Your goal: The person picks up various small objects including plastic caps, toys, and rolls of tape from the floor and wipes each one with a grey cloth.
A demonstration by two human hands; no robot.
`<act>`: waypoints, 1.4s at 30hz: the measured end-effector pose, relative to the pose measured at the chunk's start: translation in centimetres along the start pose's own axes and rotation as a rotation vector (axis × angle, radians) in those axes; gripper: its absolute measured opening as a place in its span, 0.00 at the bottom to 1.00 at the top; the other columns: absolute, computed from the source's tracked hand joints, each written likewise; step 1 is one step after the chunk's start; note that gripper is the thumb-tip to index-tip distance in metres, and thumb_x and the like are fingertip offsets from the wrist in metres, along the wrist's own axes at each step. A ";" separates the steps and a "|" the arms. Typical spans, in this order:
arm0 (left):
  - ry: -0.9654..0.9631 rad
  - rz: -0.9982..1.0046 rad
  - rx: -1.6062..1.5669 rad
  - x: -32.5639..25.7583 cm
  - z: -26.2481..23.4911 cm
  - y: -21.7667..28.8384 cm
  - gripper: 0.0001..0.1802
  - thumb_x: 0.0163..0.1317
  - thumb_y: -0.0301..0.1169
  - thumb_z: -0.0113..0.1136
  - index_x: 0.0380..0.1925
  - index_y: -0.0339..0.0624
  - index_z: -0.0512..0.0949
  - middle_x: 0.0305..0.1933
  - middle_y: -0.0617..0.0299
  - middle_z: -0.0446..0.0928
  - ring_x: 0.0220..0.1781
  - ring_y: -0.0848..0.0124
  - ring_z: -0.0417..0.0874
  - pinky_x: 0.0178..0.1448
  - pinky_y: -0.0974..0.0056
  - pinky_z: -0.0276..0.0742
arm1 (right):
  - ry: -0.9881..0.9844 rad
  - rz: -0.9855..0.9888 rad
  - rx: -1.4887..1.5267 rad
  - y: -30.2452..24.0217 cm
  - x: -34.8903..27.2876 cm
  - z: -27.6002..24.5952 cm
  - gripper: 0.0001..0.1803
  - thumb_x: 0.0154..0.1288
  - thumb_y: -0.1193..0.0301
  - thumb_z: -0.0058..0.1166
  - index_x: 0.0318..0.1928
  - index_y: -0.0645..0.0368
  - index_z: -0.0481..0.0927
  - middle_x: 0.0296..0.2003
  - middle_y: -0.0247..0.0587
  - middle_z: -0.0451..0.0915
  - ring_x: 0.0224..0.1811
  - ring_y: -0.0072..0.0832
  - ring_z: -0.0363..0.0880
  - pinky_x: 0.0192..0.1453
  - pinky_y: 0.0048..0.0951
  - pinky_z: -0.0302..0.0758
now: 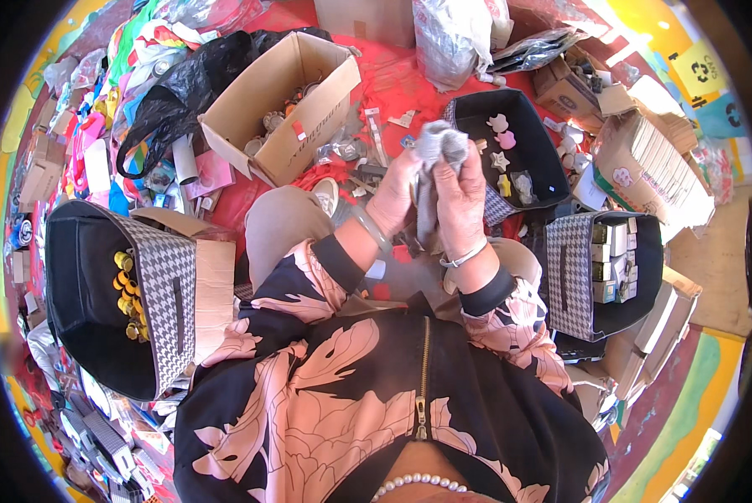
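Held item: crumpled grey soft cloth or wrapper bundle (pixel 439 144), up in front of chest, above lap, pinched betw. both hands.
Left hand (pixel 395 201): grip closed on lower left of bundle, fingers curled round it; grey bangle at wrist.
Right hand (pixel 461 201): grip closed on right side, fingers (pixel 468 168) wrapped over top fold; thin silver bracelet (pixel 464 256) on wrist.
Feel, judged: light, limp, no stiffness; bunches and folds under fingers. Not fragile itself; can't tell if sth. small sits wrapped inside.
Slip: prob. low, matte surface, easy to pinch.
Where to hold: by gathered folds at both sides, as now; loose hanging strip (pixel 426 220) betw. palms also offers a pinch pt.
Nearby right: black fabric bin w/ houndstooth edge (pixel 552 163), small pink and white moulded shapes inside, just beyond hands.
Nearby far right: second houndstooth bin (pixel 579 285) w/ small boxes stacked.
Nearby left: houndstooth bin w/ yellow-capped bits (pixel 153 302), well apart.
Ahead: open brown cardboard box (pixel 325 101) on red floor cloth (pixel 401 80), clutter all round.
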State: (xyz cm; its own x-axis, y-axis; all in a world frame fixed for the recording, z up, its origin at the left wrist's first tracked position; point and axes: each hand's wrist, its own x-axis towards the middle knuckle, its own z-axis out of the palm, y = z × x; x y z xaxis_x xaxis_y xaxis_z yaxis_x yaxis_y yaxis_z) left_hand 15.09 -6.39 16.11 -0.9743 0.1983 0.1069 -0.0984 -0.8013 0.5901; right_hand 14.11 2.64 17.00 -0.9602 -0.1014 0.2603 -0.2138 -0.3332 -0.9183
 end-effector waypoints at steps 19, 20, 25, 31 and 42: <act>0.114 0.029 -0.482 0.2 -3.0 5.3 0.40 0.57 0.60 0.42 0.55 0.35 0.65 0.56 0.47 0.68 0.60 0.53 0.67 0.63 0.40 0.59 | -0.068 -0.044 -1.135 2.0 3.5 -6.9 0.11 0.47 0.75 0.54 0.34 0.60 0.73 0.33 0.54 0.75 0.37 0.51 0.74 0.40 0.41 0.71; 0.140 0.026 -0.442 0.3 -3.8 5.5 0.36 0.58 0.59 0.41 0.53 0.37 0.67 0.52 0.51 0.71 0.56 0.56 0.71 0.60 0.39 0.62 | -0.090 0.049 -1.076 2.4 3.7 -7.2 0.10 0.49 0.75 0.54 0.35 0.59 0.74 0.33 0.50 0.76 0.35 0.46 0.76 0.40 0.37 0.72; 0.292 0.021 -0.419 -0.7 -6.2 5.8 0.31 0.59 0.59 0.42 0.48 0.45 0.72 0.47 0.57 0.75 0.48 0.60 0.77 0.56 0.39 0.67 | 0.048 0.184 -0.025 2.1 4.0 -4.0 0.09 0.63 0.78 0.47 0.43 0.61 0.76 0.36 0.28 0.77 0.35 0.16 0.74 0.42 0.18 0.70; 0.382 -0.045 -0.382 -1.0 -6.9 3.8 0.25 0.62 0.54 0.43 0.42 0.44 0.74 0.41 0.60 0.78 0.45 0.64 0.79 0.52 0.58 0.73 | -0.407 -0.275 -0.563 4.6 2.8 0.0 0.13 0.55 0.80 0.53 0.43 0.59 0.75 0.36 0.39 0.78 0.37 0.31 0.77 0.43 0.27 0.73; 0.465 0.383 -0.325 3.3 -12.6 13.9 0.18 0.59 0.41 0.41 0.43 0.42 0.72 0.43 0.56 0.76 0.47 0.60 0.78 0.51 0.49 0.74 | -0.047 0.379 -0.193 6.1 4.2 -1.7 0.08 0.59 0.81 0.49 0.39 0.65 0.78 0.30 0.29 0.78 0.31 0.14 0.73 0.37 0.18 0.70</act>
State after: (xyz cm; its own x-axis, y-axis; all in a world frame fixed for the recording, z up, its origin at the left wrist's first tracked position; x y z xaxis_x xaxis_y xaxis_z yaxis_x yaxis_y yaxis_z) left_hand 8.01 -23.96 14.59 -0.9313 -0.3373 -0.1375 0.2852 -0.9100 0.3008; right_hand 8.42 1.76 11.95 -0.9691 -0.2267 -0.0967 0.1182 -0.0834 -0.9895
